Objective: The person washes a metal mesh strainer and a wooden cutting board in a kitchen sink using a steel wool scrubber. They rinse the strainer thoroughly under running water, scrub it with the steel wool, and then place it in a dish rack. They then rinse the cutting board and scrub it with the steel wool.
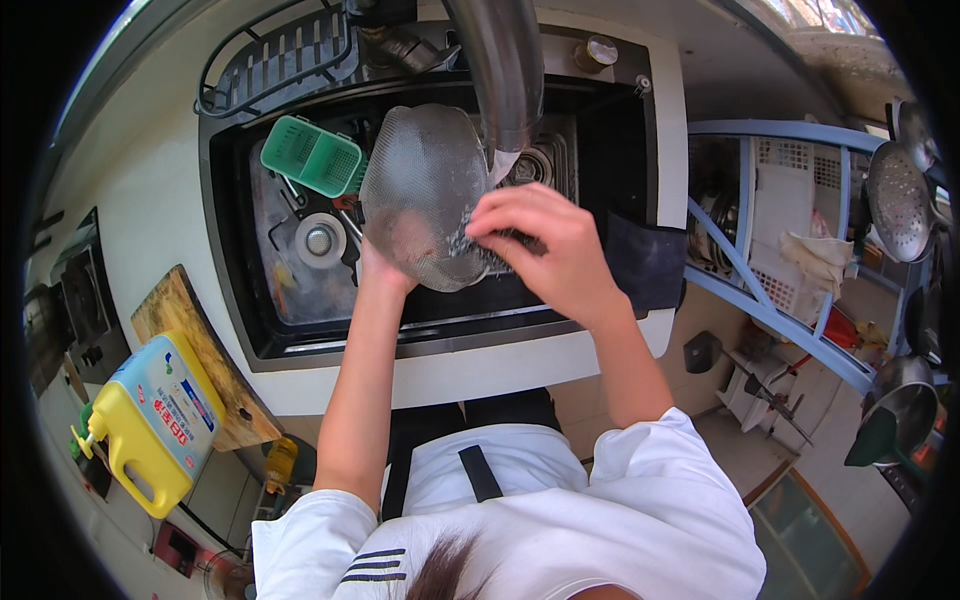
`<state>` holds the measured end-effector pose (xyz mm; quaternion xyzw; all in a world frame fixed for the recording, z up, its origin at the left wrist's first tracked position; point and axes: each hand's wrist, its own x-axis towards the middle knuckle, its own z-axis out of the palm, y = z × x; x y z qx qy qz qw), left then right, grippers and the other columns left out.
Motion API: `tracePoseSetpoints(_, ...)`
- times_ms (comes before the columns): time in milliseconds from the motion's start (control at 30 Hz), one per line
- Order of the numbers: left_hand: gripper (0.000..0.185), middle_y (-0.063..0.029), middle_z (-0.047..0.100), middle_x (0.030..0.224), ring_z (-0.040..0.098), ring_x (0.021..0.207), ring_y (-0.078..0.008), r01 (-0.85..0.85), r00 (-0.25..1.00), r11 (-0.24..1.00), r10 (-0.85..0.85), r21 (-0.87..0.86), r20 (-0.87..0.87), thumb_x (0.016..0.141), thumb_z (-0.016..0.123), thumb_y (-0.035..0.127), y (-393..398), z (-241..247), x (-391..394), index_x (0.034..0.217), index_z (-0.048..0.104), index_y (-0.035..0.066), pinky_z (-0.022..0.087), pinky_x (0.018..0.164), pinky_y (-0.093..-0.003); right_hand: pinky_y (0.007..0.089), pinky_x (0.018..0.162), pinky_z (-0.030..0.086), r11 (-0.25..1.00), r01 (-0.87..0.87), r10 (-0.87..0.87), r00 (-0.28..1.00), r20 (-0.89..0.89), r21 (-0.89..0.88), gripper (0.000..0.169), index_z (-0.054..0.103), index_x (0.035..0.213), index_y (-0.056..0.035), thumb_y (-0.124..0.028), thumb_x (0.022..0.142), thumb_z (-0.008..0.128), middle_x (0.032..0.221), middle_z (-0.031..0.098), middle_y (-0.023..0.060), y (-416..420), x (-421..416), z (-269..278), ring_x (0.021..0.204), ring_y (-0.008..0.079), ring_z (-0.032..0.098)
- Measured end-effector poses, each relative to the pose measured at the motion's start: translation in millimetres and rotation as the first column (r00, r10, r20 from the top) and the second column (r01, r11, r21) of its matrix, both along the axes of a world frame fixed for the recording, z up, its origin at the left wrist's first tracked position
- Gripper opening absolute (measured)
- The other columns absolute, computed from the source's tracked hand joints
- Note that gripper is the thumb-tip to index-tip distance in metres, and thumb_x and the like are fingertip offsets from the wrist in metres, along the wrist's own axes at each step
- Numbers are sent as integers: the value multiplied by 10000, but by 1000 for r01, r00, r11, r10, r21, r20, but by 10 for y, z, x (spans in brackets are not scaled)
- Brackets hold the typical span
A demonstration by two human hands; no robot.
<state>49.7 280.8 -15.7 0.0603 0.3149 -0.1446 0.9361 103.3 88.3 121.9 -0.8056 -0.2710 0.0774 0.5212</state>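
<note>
A round wire-mesh strainer point(424, 180) is tilted on its side over the sink. My left hand point(386, 266) holds it from below and behind, with part of the hand showing through the mesh. My right hand point(544, 247) is at the strainer's right edge, thumb and fingers pinched together. Around those fingertips is a speckled grey patch; I cannot tell whether it is a wiry scourer or splashing water. Beside the strainer, water point(502, 166) runs from a large dark tap point(510, 82).
The black sink point(225, 247) holds a green two-part basket point(315, 156), a white drain strainer point(320, 240) and several tools. A black rack point(285, 64) stands behind. Left are a wooden board point(247, 397) and a yellow detergent jug point(161, 420); right, a blue shelf frame point(780, 315) and hanging skimmer point(896, 202).
</note>
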Motion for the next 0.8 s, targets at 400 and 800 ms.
tracePoseSetpoints(400, 451, -172, 555, 1273, 561, 1131, -327, 13, 997, 967, -32, -256, -71, 988, 409, 325, -9, 173, -99, 1297, 503, 9, 484, 960, -479, 345, 827, 494, 967, -32, 86, 975, 207, -252, 101, 657, 809, -39, 0, 719, 633, 884, 674, 49, -122, 429, -102, 901, 243, 620)
tracePoseSetpoints(800, 489, -180, 503, 1345, 504, 1208, -357, 41, 978, 998, -52, -56, -203, 989, 362, 356, -41, 149, -82, 1349, 475, 45, 431, 1005, -525, 324, 788, 520, 984, 138, -120, 982, 148, -112, 110, 684, 847, -35, -18, 743, 715, 928, 696, 65, -160, 529, -327, 891, 236, 649)
